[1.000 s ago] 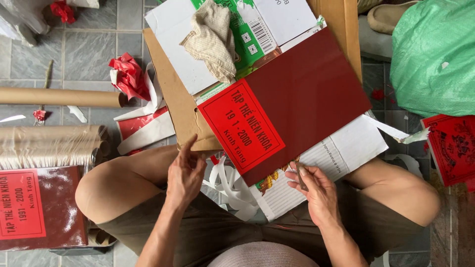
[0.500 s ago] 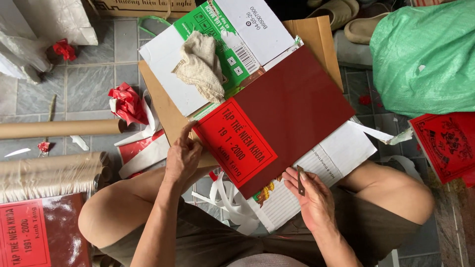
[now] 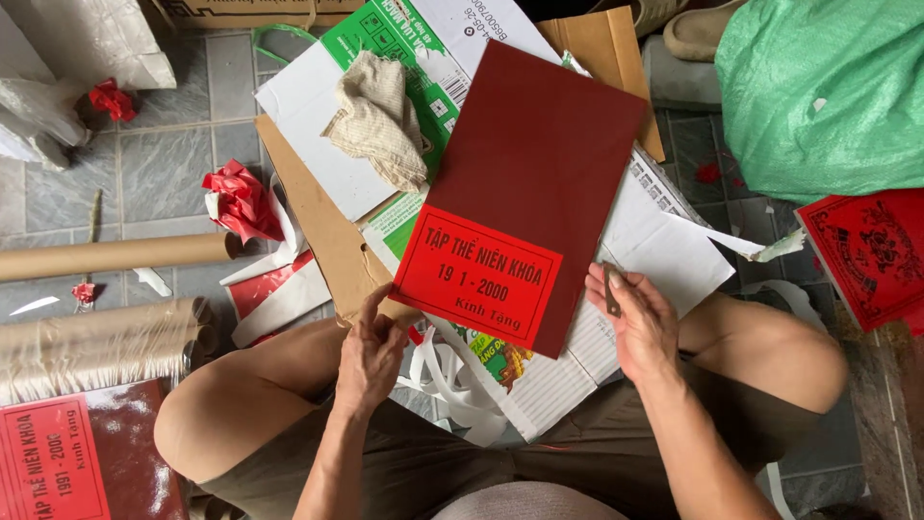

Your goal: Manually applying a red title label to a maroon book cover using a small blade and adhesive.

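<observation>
Maroon cover (image 3: 544, 154) touched by left hand (image 3: 369, 354); right hand (image 3: 643, 323) grips blade (image 3: 612, 289).

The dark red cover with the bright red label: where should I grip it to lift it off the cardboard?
Grip the dark red cover at its lower right corner, coming from the right. That corner overhangs the white cardboard beside the right hand; the left hand already touches the label's lower left corner.

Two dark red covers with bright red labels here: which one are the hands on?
The centre cover, lying tilted on the flattened cardboard. The left hand touches its label corner; the right hand is at its edge. The other cover lies untouched, bottom left.
</observation>
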